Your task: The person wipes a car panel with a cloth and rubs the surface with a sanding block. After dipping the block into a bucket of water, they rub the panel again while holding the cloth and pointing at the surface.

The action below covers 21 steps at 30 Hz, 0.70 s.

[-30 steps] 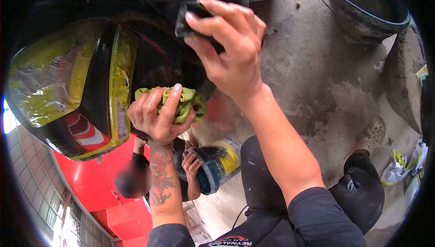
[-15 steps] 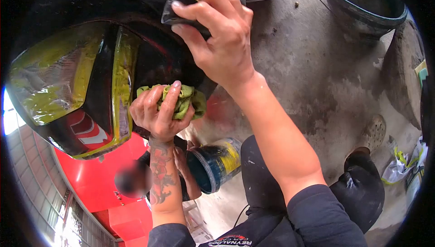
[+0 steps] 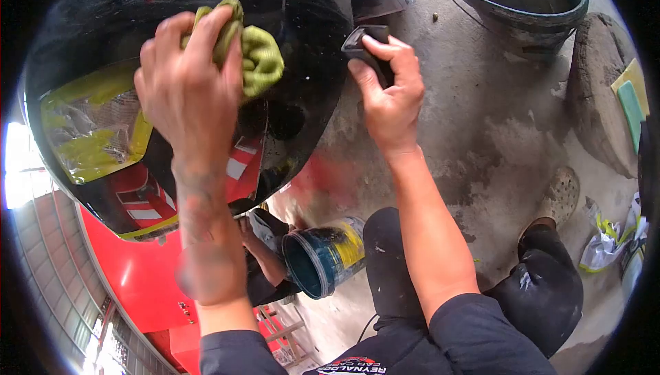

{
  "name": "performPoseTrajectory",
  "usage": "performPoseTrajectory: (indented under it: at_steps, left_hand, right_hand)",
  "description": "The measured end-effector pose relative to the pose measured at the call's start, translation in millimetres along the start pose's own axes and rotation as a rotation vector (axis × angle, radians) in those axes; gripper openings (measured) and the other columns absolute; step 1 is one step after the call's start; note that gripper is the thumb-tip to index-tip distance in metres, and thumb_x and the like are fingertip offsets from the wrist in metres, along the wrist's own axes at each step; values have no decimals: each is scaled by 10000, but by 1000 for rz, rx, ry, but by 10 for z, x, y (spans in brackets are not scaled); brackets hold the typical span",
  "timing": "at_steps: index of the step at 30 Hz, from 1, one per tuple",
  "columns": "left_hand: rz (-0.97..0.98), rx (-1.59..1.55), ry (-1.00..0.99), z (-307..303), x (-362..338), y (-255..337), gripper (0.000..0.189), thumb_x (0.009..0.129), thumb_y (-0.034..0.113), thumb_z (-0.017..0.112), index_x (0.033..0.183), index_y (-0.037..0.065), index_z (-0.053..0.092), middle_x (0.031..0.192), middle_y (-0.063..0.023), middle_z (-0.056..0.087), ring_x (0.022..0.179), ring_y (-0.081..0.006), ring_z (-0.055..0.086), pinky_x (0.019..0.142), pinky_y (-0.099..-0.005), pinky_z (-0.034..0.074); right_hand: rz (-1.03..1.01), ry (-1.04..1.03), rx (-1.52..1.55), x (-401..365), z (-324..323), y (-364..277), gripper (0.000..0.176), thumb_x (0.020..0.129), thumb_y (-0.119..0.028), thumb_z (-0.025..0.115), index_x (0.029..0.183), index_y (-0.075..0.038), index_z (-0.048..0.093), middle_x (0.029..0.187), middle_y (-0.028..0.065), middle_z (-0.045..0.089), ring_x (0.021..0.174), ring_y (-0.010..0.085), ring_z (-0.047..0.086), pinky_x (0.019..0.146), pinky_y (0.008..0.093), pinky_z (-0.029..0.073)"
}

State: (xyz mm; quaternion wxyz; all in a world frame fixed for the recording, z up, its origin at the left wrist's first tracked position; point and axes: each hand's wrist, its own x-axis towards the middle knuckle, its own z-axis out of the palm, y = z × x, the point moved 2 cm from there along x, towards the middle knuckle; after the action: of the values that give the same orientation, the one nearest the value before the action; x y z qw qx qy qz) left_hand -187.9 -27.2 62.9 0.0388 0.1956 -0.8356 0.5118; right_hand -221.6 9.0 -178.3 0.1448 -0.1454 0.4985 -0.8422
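Observation:
A wet, glossy black car body panel point(image 3: 302, 93) fills the upper left, with a headlight point(image 3: 103, 124) edged in yellow tape. My left hand point(image 3: 189, 76) is closed around a crumpled green cloth point(image 3: 261, 62) and is over the panel above the headlight. To the right, past the panel's edge, my right hand point(image 3: 395, 93) grips a small black block point(image 3: 368, 41) between thumb and fingers, held over the floor. Part of the cloth is hidden behind my left fingers.
A large dark tub point(image 3: 522, 38) stands at the upper right, beside a worn round object point(image 3: 598, 93). A blue bucket with a yellow label point(image 3: 337, 248) lies near my knee. Another person's arm point(image 3: 265, 255) shows behind it. A plastic bag point(image 3: 605, 244) rests at right.
My left hand has moved up with the cloth, onto the panel above the headlight. My right hand has shifted right with the block, off the panel. The view has shifted slightly.

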Motion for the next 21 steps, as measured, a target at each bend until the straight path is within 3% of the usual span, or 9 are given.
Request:
performPoseTrajectory:
  at_steps: [2,5,12,13,15,18,19,21]
  left_hand:
    - [114,85,-59,140,151,-45,244,968,350,756,1185,245,795,1145,-18,704,1047,-241,665,846,-417,509]
    - [246,72,-211,97,36,101,202,962,325,758,1141,237,787,1107,-16,687,1001,-237,652,802,-416,489]
    - [456,-182,-558,-34,-777,245,359,802,265,820,1138,178,732,1046,-47,643,968,-250,619,786,-424,455]
    - [448,-207,-639,-34,-863,216,465,776,288,836,1205,163,710,1038,-47,644,971,-248,625,798,-427,461]
    - [402,-169,-733,-136,-848,195,762,771,303,837,1478,159,592,996,-58,659,939,-262,645,800,-430,492]
    - [349,-25,-850,-242,-590,189,1058,781,312,830,1696,156,322,932,-75,678,883,-281,665,788,-434,526]
    - [369,-9,-835,-222,-521,165,1154,801,315,820,1748,188,173,881,-93,701,833,-298,685,766,-443,543]
    - [361,12,-832,-203,-332,193,1097,814,312,802,1739,226,218,851,-100,717,820,-301,703,769,-449,544]
  right_hand:
    - [26,47,69,82,-29,-18,329,838,-141,859,1152,-106,768,1222,137,734,1133,351,670,994,457,489]
    - [58,76,114,151,-59,-41,319,833,-112,864,1137,-84,769,1195,135,746,1100,350,681,986,445,514]
    - [120,102,156,346,-145,-35,337,826,-89,867,1148,-60,770,1163,153,746,1080,355,688,988,438,526]
    - [119,109,152,366,-160,-37,337,826,-91,868,1148,-58,771,1161,155,745,1081,356,687,990,437,526]
    - [116,121,139,404,-188,-52,339,826,-95,870,1147,-53,771,1158,158,742,1083,356,686,994,435,524]
    - [125,124,122,387,-187,-40,328,831,-91,865,1142,-49,770,1139,146,741,1081,343,686,985,425,525]
    - [124,124,127,371,-172,-35,324,832,-89,863,1139,-48,769,1135,143,741,1080,339,686,983,423,526]
    - [141,114,135,311,-129,-22,318,833,-89,861,1133,-48,768,1134,140,742,1077,335,688,979,422,527]
